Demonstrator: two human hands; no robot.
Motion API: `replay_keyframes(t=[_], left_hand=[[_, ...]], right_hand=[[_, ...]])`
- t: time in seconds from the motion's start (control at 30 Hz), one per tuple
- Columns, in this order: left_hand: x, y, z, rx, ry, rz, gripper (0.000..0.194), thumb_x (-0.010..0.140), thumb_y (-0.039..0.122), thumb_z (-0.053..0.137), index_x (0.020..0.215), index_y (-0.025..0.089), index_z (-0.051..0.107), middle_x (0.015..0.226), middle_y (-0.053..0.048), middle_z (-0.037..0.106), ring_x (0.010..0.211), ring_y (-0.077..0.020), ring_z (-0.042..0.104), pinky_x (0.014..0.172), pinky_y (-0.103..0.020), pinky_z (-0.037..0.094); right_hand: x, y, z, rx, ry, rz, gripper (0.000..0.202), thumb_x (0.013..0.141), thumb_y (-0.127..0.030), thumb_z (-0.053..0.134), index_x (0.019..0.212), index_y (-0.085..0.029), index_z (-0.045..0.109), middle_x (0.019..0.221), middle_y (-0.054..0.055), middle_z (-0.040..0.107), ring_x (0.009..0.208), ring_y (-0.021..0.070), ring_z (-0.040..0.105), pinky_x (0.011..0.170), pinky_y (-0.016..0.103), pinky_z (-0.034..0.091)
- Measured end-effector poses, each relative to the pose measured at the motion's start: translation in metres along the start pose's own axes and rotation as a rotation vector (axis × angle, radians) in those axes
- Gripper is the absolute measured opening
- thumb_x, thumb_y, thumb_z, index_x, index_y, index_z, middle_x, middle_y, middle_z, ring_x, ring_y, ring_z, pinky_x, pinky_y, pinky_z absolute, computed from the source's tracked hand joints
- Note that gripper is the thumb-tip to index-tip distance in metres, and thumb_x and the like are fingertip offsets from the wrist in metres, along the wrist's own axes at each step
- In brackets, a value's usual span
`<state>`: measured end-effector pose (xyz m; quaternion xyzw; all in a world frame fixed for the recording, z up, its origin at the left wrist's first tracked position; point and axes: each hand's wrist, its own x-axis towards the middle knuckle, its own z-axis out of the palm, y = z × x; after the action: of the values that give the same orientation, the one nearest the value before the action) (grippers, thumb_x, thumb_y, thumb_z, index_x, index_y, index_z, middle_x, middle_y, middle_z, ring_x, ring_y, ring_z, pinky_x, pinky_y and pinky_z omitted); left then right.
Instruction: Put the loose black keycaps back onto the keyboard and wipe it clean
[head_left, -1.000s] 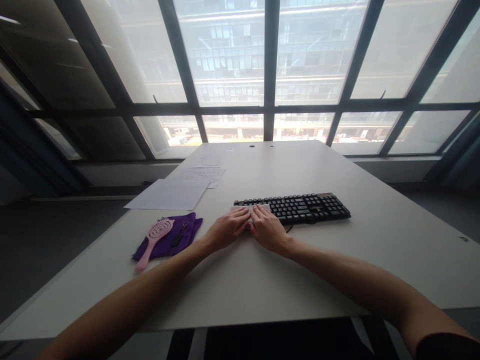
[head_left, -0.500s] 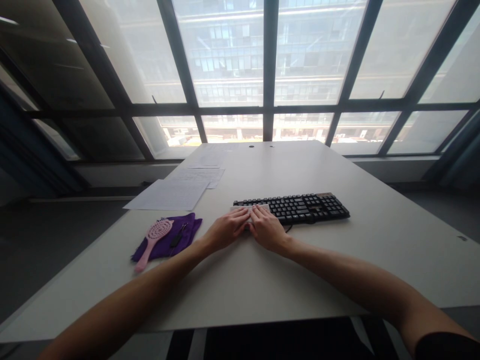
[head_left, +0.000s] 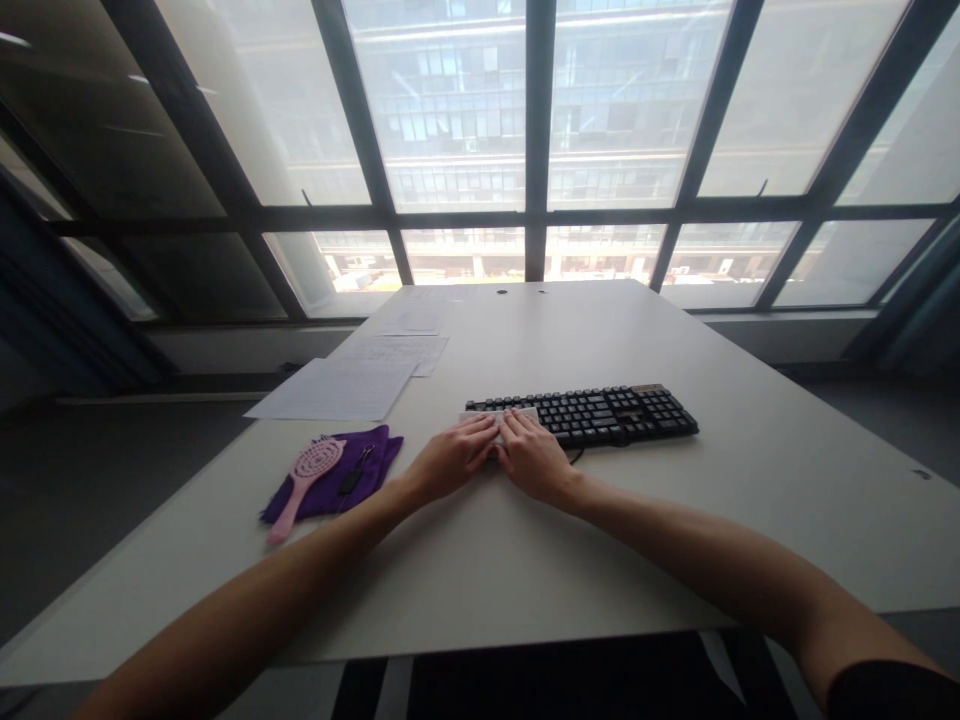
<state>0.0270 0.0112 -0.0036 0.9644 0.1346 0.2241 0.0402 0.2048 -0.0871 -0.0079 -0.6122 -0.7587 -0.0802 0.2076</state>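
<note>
A black keyboard (head_left: 600, 415) lies on the white table. Over its left end is a thin white sheet (head_left: 531, 412), mostly covered by my hands; whether it is paper or cloth I cannot tell. My left hand (head_left: 457, 448) rests on the sheet's left part, fingers stretched out and laid flat. Against it, my right hand (head_left: 531, 452) lies over the right part in the same way, its fingers extended. The two hands meet in the middle, thumbs close together at the near side. What is under the fingers is hidden.
Left of my hands, a pink hairbrush (head_left: 307, 478) lies on a folded purple cloth (head_left: 382, 450), together with a small black item (head_left: 351, 480) with a metal part. Several paper sheets (head_left: 337, 388) lie along the table's left edge. A cable (head_left: 577, 456) shows below the keyboard.
</note>
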Motion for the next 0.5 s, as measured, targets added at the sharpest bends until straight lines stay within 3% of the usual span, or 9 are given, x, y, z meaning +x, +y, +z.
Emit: replay_keyframes(t=[0.5], left_hand=[[0.0006,0.0005,-0.0011,0.012,-0.02,-0.013,0.04,0.103,0.027,0.049,0.141,0.022,0.059,0.147,-0.007,0.059,0.141,-0.0245,0.051,0.118,-0.043,0.044]], right_hand=[[0.0,0.0003,0.0002,-0.005,-0.006,-0.003,0.052,0.103,-0.031,0.044,0.143,0.001,0.054,0.15,0.023,0.052,0.145,0.028,0.043,0.122,0.039,0.029]])
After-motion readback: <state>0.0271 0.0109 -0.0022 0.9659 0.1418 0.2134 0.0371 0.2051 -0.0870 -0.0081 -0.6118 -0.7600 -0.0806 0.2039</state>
